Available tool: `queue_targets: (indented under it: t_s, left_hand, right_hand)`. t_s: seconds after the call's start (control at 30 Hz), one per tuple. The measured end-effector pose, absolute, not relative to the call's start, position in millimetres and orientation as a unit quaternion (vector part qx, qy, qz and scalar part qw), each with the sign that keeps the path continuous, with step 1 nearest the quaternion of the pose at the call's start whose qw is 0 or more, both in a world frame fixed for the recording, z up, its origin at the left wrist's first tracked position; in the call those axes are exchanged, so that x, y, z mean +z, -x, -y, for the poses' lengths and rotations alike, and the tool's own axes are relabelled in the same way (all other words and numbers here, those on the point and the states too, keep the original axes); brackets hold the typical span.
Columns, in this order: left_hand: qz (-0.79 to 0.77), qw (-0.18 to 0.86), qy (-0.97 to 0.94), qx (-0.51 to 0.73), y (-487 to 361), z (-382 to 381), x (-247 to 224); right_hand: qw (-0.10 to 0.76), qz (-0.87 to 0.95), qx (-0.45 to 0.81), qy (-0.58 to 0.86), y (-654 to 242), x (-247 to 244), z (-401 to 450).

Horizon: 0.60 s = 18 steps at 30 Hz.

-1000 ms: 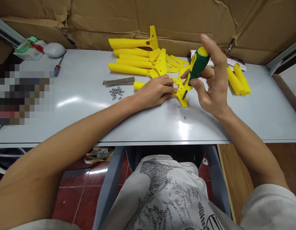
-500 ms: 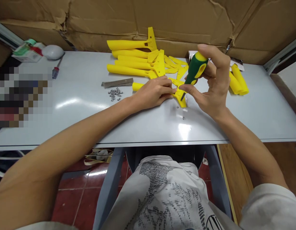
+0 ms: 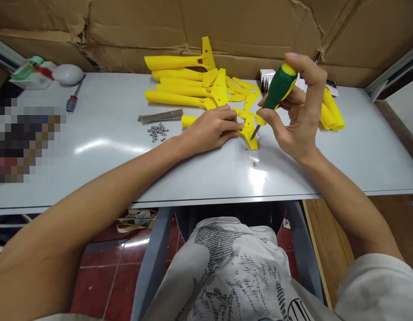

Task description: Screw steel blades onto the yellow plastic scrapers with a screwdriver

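My left hand (image 3: 216, 127) is closed over the handle of a yellow plastic scraper (image 3: 249, 129), pressing it to the table; the handle's end shows left of the hand. Held in my right hand (image 3: 296, 120) is a green and yellow screwdriver (image 3: 279, 87), tilted, its index finger bent over the butt end. The screwdriver's tip meets the scraper's head near its lower end, at what looks like a screw. Two small loose screws (image 3: 254, 164) lie on the table just in front of the scraper.
Several yellow scrapers (image 3: 179, 96) and yellow head pieces (image 3: 251, 100) lie behind my hands. Left of them are flat metal blades (image 3: 161, 116) and a pile of screws (image 3: 157, 131). Yellow handles (image 3: 333, 111) rest at right. A second screwdriver (image 3: 72, 103) lies far left; cardboard (image 3: 136, 26) stands behind.
The screwdriver has tilted further to the right at its butt, and my right hand has shifted slightly right with it. My left hand keeps its hold. The whole view has moved a little.
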<state>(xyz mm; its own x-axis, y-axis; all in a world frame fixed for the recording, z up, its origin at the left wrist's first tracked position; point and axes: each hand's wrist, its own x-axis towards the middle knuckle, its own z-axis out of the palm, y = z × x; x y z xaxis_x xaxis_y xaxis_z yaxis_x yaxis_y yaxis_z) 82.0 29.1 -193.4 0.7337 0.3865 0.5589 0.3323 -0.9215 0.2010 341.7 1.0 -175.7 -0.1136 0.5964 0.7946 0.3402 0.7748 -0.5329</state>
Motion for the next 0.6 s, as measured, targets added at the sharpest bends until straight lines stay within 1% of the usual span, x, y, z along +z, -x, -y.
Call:
queue_targets:
  t_s: [0.2,0.4,0.6]
  left_hand:
    - [-0.185,0.029,-0.931,0.312,-81.9,-29.5,-193.8]
    - [-0.168,0.033,-0.930,0.327,-81.9,-31.6,-196.0]
    - [-0.176,0.036,-0.930,0.321,-81.5,-30.8,-195.6]
  right_hand:
    - [0.568,0.743,0.143,0.323,-341.6,-170.0,7.2]
    - [0.593,0.754,0.139,0.245,-340.2,-169.8,5.5]
    - [0.598,0.750,0.124,0.254,-339.8,-173.2,1.1]
